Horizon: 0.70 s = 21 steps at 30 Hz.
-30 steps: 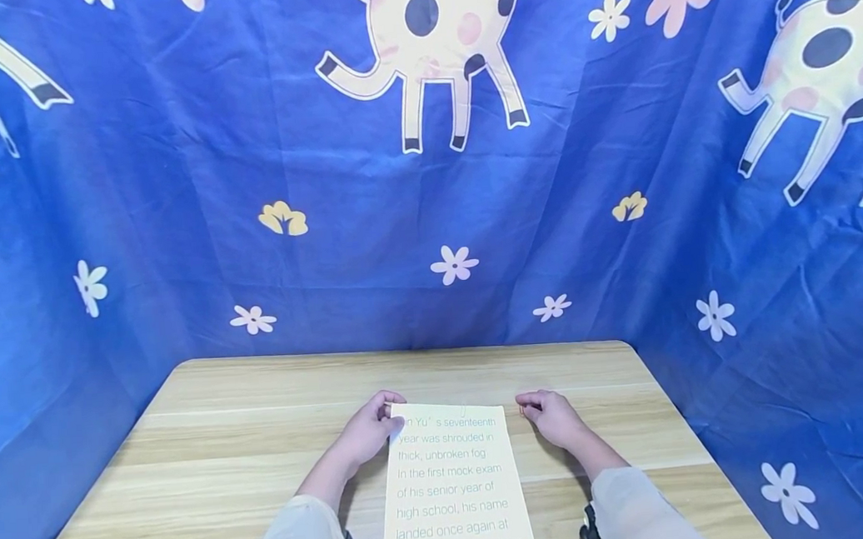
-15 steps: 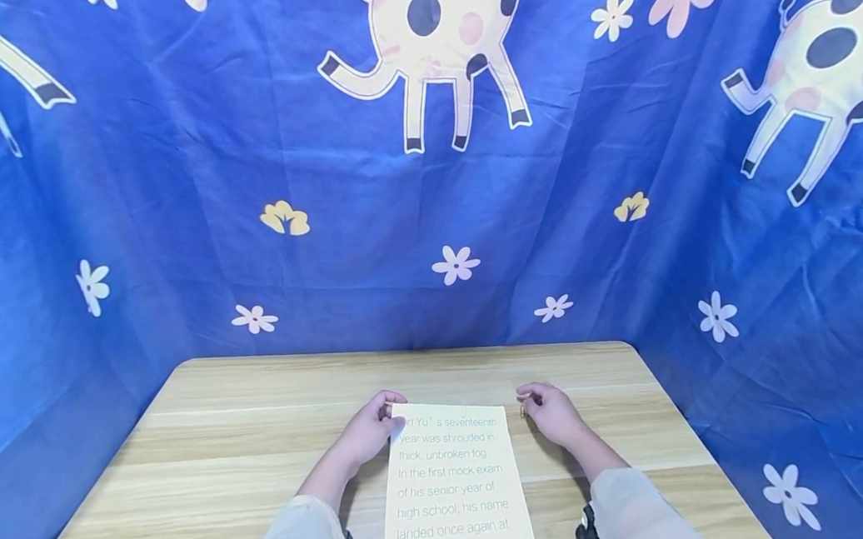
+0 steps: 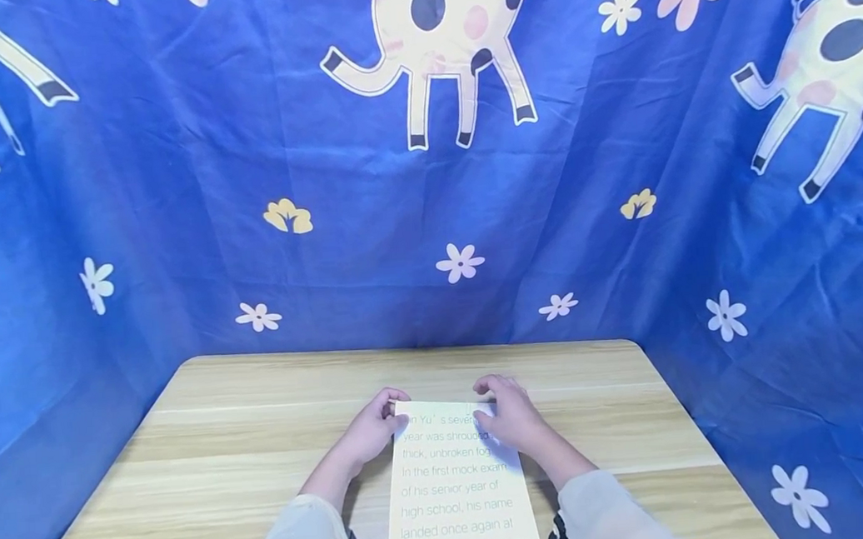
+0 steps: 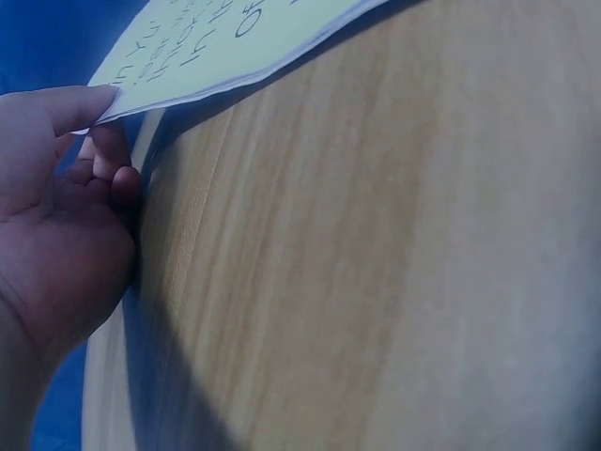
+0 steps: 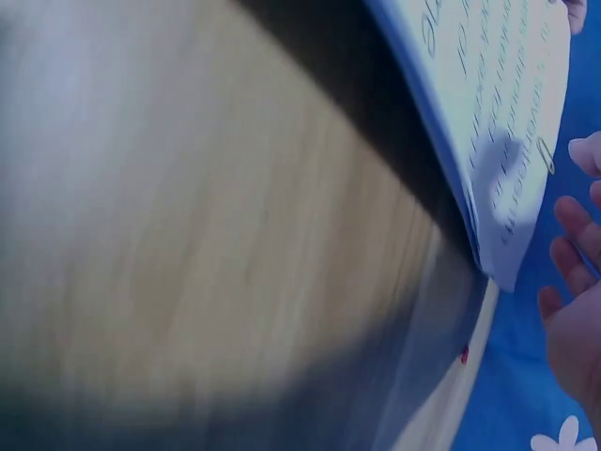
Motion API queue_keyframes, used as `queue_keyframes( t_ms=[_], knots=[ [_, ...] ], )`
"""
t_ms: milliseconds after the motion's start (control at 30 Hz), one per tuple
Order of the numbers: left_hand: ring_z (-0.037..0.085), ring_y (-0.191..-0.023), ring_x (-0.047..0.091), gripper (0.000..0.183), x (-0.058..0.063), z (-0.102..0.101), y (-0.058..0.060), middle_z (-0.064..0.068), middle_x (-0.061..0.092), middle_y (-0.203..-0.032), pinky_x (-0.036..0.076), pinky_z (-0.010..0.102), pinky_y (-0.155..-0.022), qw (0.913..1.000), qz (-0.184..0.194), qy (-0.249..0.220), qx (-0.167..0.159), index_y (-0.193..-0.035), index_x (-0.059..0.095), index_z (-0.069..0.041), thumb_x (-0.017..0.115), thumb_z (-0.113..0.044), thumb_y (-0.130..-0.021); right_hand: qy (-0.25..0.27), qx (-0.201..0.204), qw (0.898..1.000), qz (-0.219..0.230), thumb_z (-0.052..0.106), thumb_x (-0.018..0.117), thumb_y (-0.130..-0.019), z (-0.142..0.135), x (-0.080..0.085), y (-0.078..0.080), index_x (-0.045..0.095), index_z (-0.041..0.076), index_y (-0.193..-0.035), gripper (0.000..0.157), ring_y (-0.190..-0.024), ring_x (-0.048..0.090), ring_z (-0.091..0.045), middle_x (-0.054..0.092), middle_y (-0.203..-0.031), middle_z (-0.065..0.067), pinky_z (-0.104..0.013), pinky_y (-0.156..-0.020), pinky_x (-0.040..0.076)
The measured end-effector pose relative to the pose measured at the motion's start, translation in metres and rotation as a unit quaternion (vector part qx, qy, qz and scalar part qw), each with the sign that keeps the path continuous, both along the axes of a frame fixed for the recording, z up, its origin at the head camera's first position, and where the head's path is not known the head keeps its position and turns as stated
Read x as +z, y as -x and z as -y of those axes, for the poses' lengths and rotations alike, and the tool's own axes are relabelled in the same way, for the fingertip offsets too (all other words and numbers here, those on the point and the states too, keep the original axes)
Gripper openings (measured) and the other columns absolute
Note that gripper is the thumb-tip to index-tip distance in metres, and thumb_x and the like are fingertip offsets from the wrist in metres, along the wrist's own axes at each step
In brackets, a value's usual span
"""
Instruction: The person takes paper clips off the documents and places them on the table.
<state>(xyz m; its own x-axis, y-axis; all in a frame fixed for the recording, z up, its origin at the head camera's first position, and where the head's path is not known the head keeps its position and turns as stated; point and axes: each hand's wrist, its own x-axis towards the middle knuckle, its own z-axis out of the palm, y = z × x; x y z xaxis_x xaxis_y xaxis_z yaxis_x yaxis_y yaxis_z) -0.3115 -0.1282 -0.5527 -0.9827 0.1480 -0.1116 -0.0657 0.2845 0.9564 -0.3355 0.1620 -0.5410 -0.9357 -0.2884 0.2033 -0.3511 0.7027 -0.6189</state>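
One bare left hand (image 3: 371, 430) pinches the pale-yellow printed paper (image 3: 458, 498); the right hand (image 3: 513, 418), fingers parted, hovers near its looped wire clip (image 5: 546, 158).

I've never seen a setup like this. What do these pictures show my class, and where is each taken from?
There is no machine: a person works with two bare hands. The wide picture comes from a head-worn camera looking forward and down. The others come from wrist cameras, each watching its own hand. The wooden table stands before a blue cloth printed with animals and flowers. The left hand pinches the top left corner of some printed sheets, held raised over the table. The right hand, fingers apart, is near the top right corner and seems to hold nothing. A wire clip sits on the top edge; something small and red lies near the table's edge, too small to identify.
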Motion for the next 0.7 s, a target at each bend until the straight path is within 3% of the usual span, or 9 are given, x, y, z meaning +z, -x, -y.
queue_keyframes(
  t_ms=[233,567,700],
  knots=[
    [0.019,-0.084,0.048,0.033,0.001,0.001,-0.003,0.002,0.05,-0.096,0.043,0.031,-0.073,1.0,-0.007,0.001,0.001,-0.136,0.061,-0.012,0.065,-0.009,-0.104,-0.009,-0.005,0.999,0.031,0.022,0.082,-0.093,0.013,-0.01,0.002,0.065,0.018,-0.126,0.038,-0.123,0.064,-0.028,0.072,-0.124,-0.002,-0.056,-0.112,0.048],
    [0.017,-0.077,0.047,0.033,-0.002,0.002,-0.001,0.001,0.051,-0.095,0.042,0.026,-0.065,0.9999,0.003,-0.014,-0.005,-0.136,0.062,-0.016,0.065,-0.011,-0.104,0.079,-0.01,0.993,0.082,0.014,0.081,-0.095,0.011,-0.021,0.006,0.067,0.013,-0.12,0.029,-0.11,0.064,-0.019,0.069,-0.113,-0.002,-0.051,-0.11,0.049],
    [0.017,-0.077,0.047,0.033,-0.002,0.003,0.0,0.001,0.052,-0.095,0.041,0.026,-0.065,0.9999,0.004,-0.016,-0.003,-0.137,0.062,-0.015,0.064,-0.01,-0.104,0.089,-0.006,0.992,0.086,0.013,0.081,-0.094,0.012,-0.022,0.007,0.067,0.011,-0.119,0.028,-0.108,0.063,-0.017,0.069,-0.111,-0.002,-0.049,-0.109,0.049]
  ],
)
